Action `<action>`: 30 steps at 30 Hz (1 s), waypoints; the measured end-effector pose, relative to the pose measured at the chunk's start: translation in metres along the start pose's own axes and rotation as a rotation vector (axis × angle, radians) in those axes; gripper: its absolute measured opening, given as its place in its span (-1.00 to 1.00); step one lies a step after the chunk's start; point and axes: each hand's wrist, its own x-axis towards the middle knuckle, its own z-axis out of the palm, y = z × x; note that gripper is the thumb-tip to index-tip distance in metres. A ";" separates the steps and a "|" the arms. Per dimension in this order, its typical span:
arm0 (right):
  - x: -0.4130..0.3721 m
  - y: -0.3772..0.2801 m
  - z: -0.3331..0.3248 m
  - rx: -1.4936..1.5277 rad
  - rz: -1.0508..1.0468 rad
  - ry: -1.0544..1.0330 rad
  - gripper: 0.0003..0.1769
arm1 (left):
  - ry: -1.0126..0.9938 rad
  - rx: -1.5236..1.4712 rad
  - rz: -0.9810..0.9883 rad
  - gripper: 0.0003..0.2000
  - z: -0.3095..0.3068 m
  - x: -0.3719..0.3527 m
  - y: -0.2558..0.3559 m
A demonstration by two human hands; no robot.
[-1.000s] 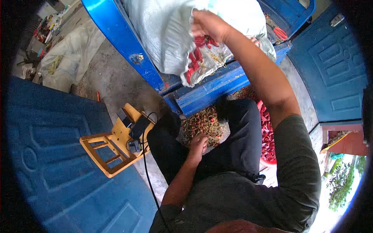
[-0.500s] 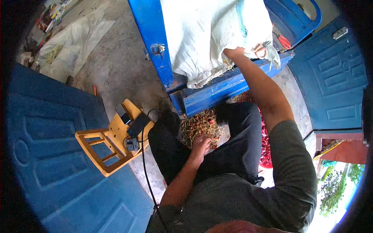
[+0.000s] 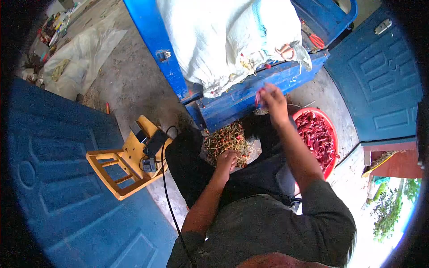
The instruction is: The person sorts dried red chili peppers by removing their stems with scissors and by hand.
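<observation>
My right hand (image 3: 275, 106) is raised in front of the blue truck-like bed (image 3: 263, 99), its fingers closed on dried red chili peppers (image 3: 258, 98), slightly blurred. Above it a white woven sack (image 3: 210, 40) lies with its mouth facing me, bits of stem and chili at the opening. Low between my knees, my left hand (image 3: 226, 163) is closed beside a heap of chili stems (image 3: 225, 142) on the floor. Whatever its fingers hold is hidden. To the right of my leg stands a red basin (image 3: 334, 134) full of dried red chilies (image 3: 313, 134).
A wooden chair (image 3: 129, 165) with black devices and a cable (image 3: 166, 196) stands at my left. Red-handled scissors (image 3: 316, 41) lie in the blue bed. Blue doors (image 3: 67, 156) flank both sides. Plastic sheeting (image 3: 85, 56) lies on the floor at upper left.
My right hand has come out of the sack mouth and down toward me, now with chilies in it. The basin shows more fully. My left hand stays low near the stems.
</observation>
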 end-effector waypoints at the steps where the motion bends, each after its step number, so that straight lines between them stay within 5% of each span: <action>1: -0.019 0.012 -0.010 0.092 -0.016 -0.143 -0.82 | 0.049 -0.005 -0.009 -0.89 0.005 -0.002 0.003; 4: -0.093 0.040 -0.029 0.149 0.280 -0.493 -0.80 | 0.101 0.077 -0.035 -0.84 0.004 -0.004 0.001; 5: -0.110 0.042 -0.035 -0.123 0.361 -0.633 -0.73 | 0.095 0.151 -0.045 -0.79 0.006 -0.002 0.002; 8: -0.139 0.077 -0.040 -0.015 0.426 -1.042 -0.58 | 0.184 0.132 0.052 -0.73 0.022 -0.007 -0.006; 9: -0.151 0.075 -0.036 0.118 0.400 -0.998 -0.61 | 0.110 0.067 0.001 -0.70 0.012 0.001 -0.018; 10: -0.159 0.068 -0.034 0.070 0.353 -0.962 -0.61 | 0.180 0.317 -0.026 -0.64 0.025 -0.010 -0.005; 11: -0.166 0.092 -0.032 -0.002 0.334 -0.835 -0.60 | -0.023 0.172 0.083 -0.64 0.011 0.005 -0.020; 12: -0.171 0.072 -0.034 -0.011 0.270 -0.797 -0.62 | -0.177 0.580 0.326 -0.63 0.029 -0.018 -0.006; 15: -0.180 0.112 -0.035 -0.104 -0.135 -0.694 -0.65 | -0.205 0.700 0.254 -0.50 0.007 0.001 -0.023; 18: -0.184 0.103 -0.035 -0.164 -0.364 -0.621 -0.69 | -0.175 0.783 0.411 -0.40 -0.029 0.029 -0.031; 20: -0.178 0.110 -0.034 -0.213 -0.251 -0.609 -0.70 | -0.022 0.201 0.096 -0.43 -0.059 0.064 -0.046; 21: -0.177 0.115 -0.033 -0.264 -0.139 -0.627 -0.71 | -0.026 0.212 0.084 -0.43 -0.053 0.060 -0.046; 23: -0.177 0.120 -0.032 -0.351 -0.085 -0.574 -0.71 | -0.250 0.732 0.484 -0.52 -0.042 0.047 -0.046; 24: -0.178 0.119 -0.031 -0.444 -0.029 -0.531 -0.71 | -0.255 0.738 0.479 -0.52 -0.041 0.051 -0.044; 26: -0.181 0.114 -0.024 -0.517 0.077 -0.469 -0.68 | -0.243 0.046 -0.146 -0.54 -0.038 0.063 -0.041; 30: -0.185 0.119 -0.013 -0.567 0.270 -0.266 -0.65 | -0.172 0.409 0.104 -0.51 -0.003 0.041 -0.038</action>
